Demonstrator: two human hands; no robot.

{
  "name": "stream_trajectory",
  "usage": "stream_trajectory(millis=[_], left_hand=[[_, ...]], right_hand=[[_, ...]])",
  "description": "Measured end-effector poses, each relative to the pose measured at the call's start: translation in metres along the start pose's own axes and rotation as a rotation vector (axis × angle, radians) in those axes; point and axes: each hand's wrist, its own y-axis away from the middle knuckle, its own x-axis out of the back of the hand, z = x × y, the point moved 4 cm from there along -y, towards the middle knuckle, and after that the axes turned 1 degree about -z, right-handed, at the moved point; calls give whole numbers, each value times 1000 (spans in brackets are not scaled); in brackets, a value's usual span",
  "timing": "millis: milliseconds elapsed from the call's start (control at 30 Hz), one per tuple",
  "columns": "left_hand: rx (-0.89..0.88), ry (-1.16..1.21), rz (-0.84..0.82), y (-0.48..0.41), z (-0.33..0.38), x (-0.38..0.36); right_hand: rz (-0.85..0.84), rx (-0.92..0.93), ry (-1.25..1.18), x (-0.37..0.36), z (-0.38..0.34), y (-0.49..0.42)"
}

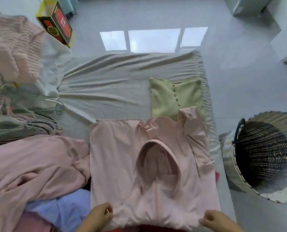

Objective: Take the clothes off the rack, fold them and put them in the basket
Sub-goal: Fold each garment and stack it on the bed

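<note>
A pale pink top (pixel 122 164) lies spread on the grey sheet (pixel 106 84) in front of me, its neckline open in the middle. My left hand (pixel 100 215) pinches its near left edge. My right hand (pixel 213 219) pinches its near right edge. A folded yellow-green shirt (pixel 166 97) with black letters lies just beyond it, partly under one pink sleeve. The woven basket (pixel 236 164) stands tilted on the floor at the right, its dark inside facing me.
More pink cloth (pixel 30 164) and a light blue garment (pixel 67 211) are heaped at my left. Several wire hangers (pixel 27 114) lie further left, with a ribbed pink cover (pixel 13 44) behind. A yellow and black box (pixel 55 22) stands at the back.
</note>
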Motion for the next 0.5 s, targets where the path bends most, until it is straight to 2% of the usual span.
stream_trajectory(millis=[67,167,233,300,400,500], left_hand=[[9,-12,72,-6,11,-3],[-30,9,260,-21,58,0],[-80,170,361,-35,93,7],[-107,258,421,-58,116,13],[-140,187,447,-86,124,22],[-260,143,518,-86,108,27]], right_hand=[[189,34,1,7,-8,-17],[442,120,-210,24,-49,-38],[485,191,-270,28,-78,-56],[495,217,-216,32,-97,-75],[476,223,-87,36,-104,-93],[506,340,-14,38,-91,-87]])
